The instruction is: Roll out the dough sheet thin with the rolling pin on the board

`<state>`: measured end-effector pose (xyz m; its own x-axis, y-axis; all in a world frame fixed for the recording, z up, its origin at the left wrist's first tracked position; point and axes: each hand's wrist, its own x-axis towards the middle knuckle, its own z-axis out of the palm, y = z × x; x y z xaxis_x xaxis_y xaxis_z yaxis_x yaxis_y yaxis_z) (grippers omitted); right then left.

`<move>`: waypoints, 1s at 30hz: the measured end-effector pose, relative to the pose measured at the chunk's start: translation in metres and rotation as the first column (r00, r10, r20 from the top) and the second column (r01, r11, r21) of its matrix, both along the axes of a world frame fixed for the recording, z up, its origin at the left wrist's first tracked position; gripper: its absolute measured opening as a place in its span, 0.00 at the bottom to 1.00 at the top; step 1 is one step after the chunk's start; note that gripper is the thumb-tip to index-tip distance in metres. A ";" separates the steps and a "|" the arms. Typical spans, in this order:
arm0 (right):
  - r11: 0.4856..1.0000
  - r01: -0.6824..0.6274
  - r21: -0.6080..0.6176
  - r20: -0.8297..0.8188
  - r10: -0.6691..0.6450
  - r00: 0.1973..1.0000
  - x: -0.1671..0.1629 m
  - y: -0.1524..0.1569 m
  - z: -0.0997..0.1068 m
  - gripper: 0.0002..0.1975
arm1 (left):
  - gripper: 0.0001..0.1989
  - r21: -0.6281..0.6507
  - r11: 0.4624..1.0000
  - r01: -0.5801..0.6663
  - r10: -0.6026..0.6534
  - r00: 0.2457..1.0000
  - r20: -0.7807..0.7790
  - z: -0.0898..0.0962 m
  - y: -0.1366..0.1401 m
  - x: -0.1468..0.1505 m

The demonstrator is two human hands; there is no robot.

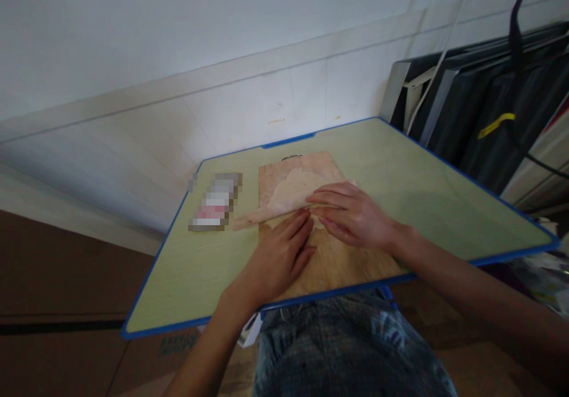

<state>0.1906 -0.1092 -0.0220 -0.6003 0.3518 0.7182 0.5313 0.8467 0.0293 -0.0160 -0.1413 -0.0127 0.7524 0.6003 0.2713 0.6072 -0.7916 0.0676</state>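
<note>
A pale flattened sheet of dough [293, 187] lies on a wooden cutting board [355, 261]. Across the dough runs a light wooden rolling pin [249, 219], its left end sticking out past the board's edge; the dough seems to lap over its middle. My left hand [278, 252] rests on the near side of the pin, fingers stretched out and flat against the dough, thumb apart. Over the right part of the pin, my right hand [355, 216] curls its fingers, with the thumb on the near side. The pin's right end is mostly hidden under this hand.
The board sits on a small green folding table [427, 201] with a blue rim. Left of the board lies a blurred-out flat packet [216, 201]. A white wall [249, 109] stands behind the table. Dark flat panels [480, 89] and a hanging black strap [515, 35] are at right.
</note>
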 end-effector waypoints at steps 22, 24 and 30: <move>0.852 0.434 -0.293 0.165 -0.402 0.901 -0.003 0.011 -0.005 0.20 | 0.29 -0.316 0.946 0.076 -0.073 0.997 0.021 0.005 -0.015 -0.008; 0.848 0.432 -0.306 0.170 -0.398 0.902 -0.003 0.009 -0.004 0.20 | 0.29 -0.313 0.945 0.097 -0.091 0.995 0.034 0.005 -0.018 -0.009; 0.870 0.396 -0.293 0.151 -0.367 0.918 -0.003 0.009 -0.004 0.19 | 0.32 -0.246 0.969 -0.015 0.039 0.995 0.093 -0.001 -0.019 -0.011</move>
<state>0.1881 -0.1007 -0.0264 -0.4286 0.7629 0.4840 0.8226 0.5511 -0.1403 -0.0272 -0.1607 -0.0135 0.7125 0.6771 0.1842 0.6091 -0.7271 0.3169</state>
